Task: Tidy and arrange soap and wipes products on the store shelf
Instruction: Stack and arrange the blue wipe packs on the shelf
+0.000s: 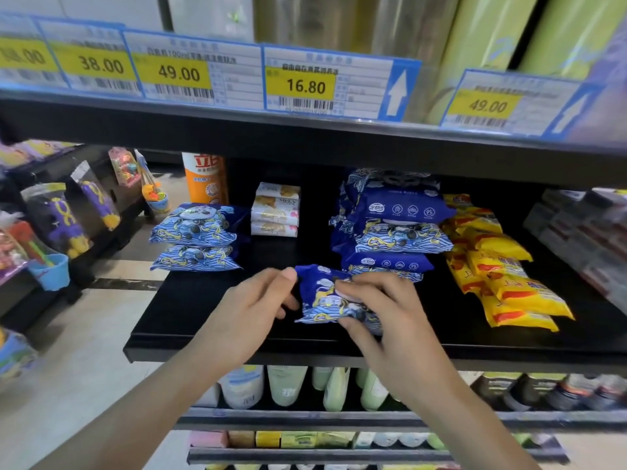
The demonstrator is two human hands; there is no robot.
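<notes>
Head view, middle shelf. I see both hands on one blue wipes pack (pixel 325 296), which lies on the black shelf (pixel 203 310) near its front edge, just in front of the right-hand stack of blue wipes packs (pixel 393 228). The right hand (pixel 383 310) has a closed grip on the pack: fingers curled over its top edge, thumb (pixel 353 325) under its near edge. The left hand (pixel 258 300) has a partly closed grip, its thumb and fingertips meeting the pack's left end (whether they pinch the wrapper or merely touch it I cannot tell, since that part is blurred). Behind and to the left, two more blue wipes packs (pixel 196 239) lie stacked one on the other near the shelf's left end. Between the two blue groups, further back, stands a small stack of white soap bars (pixel 275 210); an orange bottle (pixel 205 178) stands upright just left of it, behind the left packs. To the right of the tall blue stack, yellow packs (pixel 502 266) lie overlapping in a row running toward the front edge. Price tags (pixel 305 84) line the rail of the shelf above; pale green bottles (pixel 336 388) stand on the shelf below.
</notes>
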